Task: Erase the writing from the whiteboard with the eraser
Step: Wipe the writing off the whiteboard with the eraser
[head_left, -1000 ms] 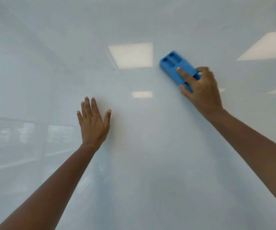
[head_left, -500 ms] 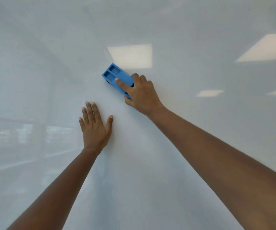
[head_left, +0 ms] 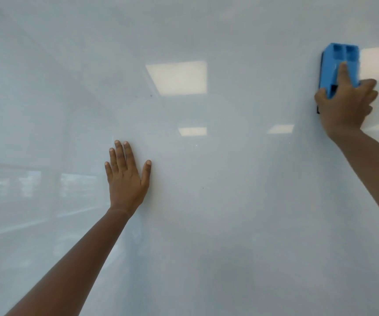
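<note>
Right hand (head_left: 343, 108) grips the blue eraser (head_left: 339, 69) against the whiteboard (head_left: 229, 213), far toward the board's right side and high up. Eraser stands roughly upright, long axis vertical, two rectangular recesses visible at its top end; a dark pad edge shows along its left side, touching the board. Index finger lies straight up the eraser's back, thumb wraps its left edge, remaining fingers (head_left: 368, 92) curl round the right edge, so the hand is closed on it. Slight motion blur on that hand. Left hand (head_left: 126, 179) lies flat on the board, lower and left of centre, well apart from the eraser, fingers spread moderately, thumb out to the right, holding nothing. Both forearms bare. Board surface looks clean apart from a tiny dark speck (head_left: 151, 95) above the left hand and another (head_left: 203, 188) to its right. Ceiling-light reflections (head_left: 177, 76) show on the glossy surface between the two hands and behind the eraser.
</note>
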Demonstrator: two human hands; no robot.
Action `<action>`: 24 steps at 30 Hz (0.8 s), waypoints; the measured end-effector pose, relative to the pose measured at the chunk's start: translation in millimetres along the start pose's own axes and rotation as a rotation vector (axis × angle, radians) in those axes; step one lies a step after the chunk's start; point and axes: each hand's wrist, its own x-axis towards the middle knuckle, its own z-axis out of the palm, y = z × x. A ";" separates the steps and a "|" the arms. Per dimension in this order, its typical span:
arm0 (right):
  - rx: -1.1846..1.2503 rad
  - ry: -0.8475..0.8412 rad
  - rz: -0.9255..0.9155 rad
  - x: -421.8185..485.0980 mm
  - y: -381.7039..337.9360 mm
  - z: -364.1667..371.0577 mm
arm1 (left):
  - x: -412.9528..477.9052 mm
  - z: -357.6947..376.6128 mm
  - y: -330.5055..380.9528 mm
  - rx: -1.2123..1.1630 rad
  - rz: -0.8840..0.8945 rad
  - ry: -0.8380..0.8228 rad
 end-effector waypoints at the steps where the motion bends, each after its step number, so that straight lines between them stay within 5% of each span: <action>1: 0.007 0.012 0.035 -0.9 3.5 -0.1 | 0.2 -0.1 -0.1 -0.003 0.000 0.001; 6: 0.084 -0.026 0.097 -13.6 -34.2 10.5 | 0.0 -1.1 0.8 -0.009 -0.010 0.008; 12: -0.018 -0.281 -0.513 -136.6 -111.4 38.3 | -8.9 -2.1 -1.3 -0.116 0.018 0.054; 17: -0.105 -0.255 -0.819 -215.6 -103.7 37.1 | -26.5 -5.2 -10.7 -0.221 0.067 0.063; 21: -0.004 -0.232 -0.875 -192.0 -82.3 29.4 | -32.0 -5.4 -13.7 -0.214 0.068 0.066; 24: -0.023 -0.264 -0.697 -151.1 -45.4 21.8 | -32.2 -5.4 -14.1 -0.217 0.055 0.066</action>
